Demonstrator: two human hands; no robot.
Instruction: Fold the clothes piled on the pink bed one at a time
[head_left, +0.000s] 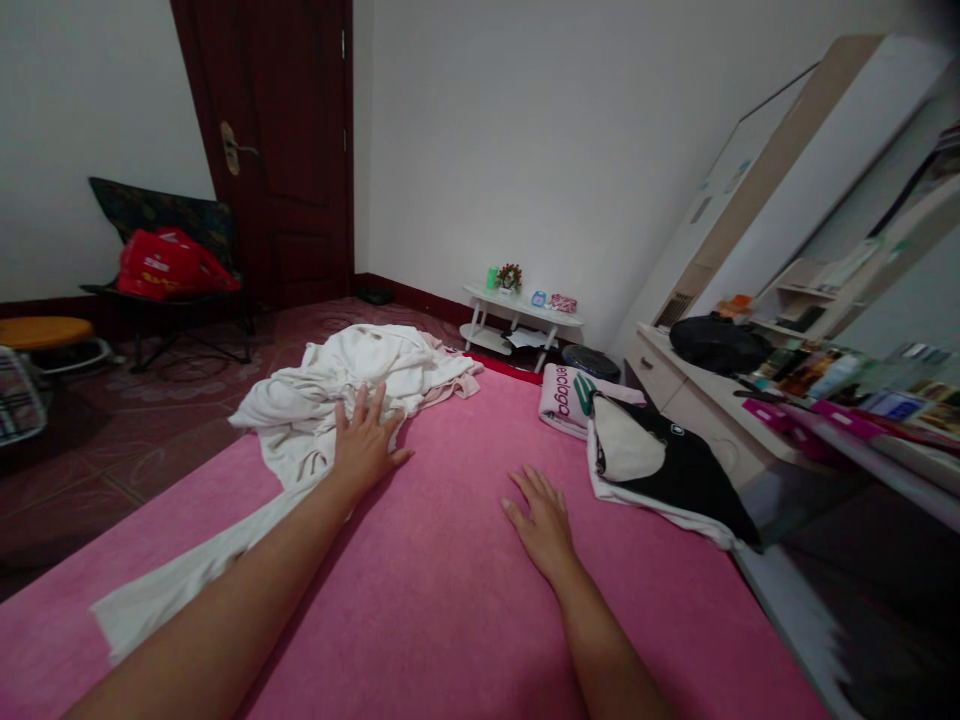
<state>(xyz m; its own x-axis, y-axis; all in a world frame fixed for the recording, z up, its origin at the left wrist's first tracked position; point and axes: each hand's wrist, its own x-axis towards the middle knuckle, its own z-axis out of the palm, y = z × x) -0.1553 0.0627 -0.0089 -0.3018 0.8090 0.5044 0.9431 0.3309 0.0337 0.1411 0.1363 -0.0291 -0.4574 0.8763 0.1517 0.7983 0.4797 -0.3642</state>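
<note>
My left hand (365, 440) is spread over the near edge of a crumpled heap of white clothes (360, 360) on the pink bed (442, 580). Whether its fingers press on the cloth I cannot tell. From the heap a long white sleeve-like strip (187, 580) runs toward me, partly behind my left forearm. My right hand (541, 515) is over the bed sheet with fingers apart, holding nothing. To its right lie a folded black and white garment (675, 460) and, behind that, a folded pale pink garment with lettering (570, 400).
A dressing table (660, 370) crowded with bottles and a black bag (720, 345) stands along the right. Beyond the bed is a small white side table (525, 305). At the left, a folding chair (165, 205) holds a red bag (172, 265), near a dark red door (281, 150).
</note>
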